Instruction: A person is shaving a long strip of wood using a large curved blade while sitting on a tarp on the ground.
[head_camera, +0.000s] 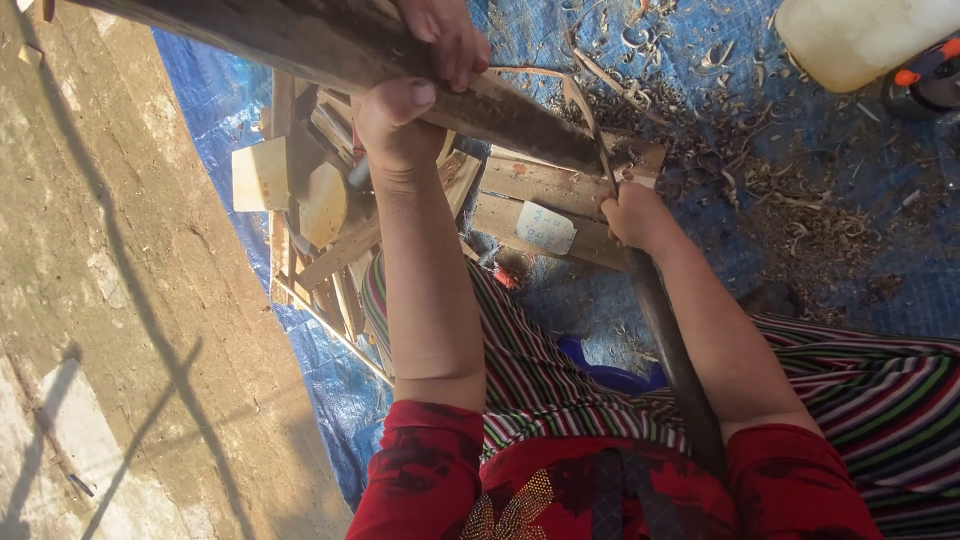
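Rough wooden pole (500, 100) | left hand (395, 125) grips | right hand (635, 215) | curled shavings (790, 200)

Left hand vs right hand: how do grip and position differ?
The left hand clasps the thick dark wooden pole near the top of the view; the right hand sits lower, fisted around a long tool handle. The left arm is nearly straight, the right angled. Both are bare and closed.
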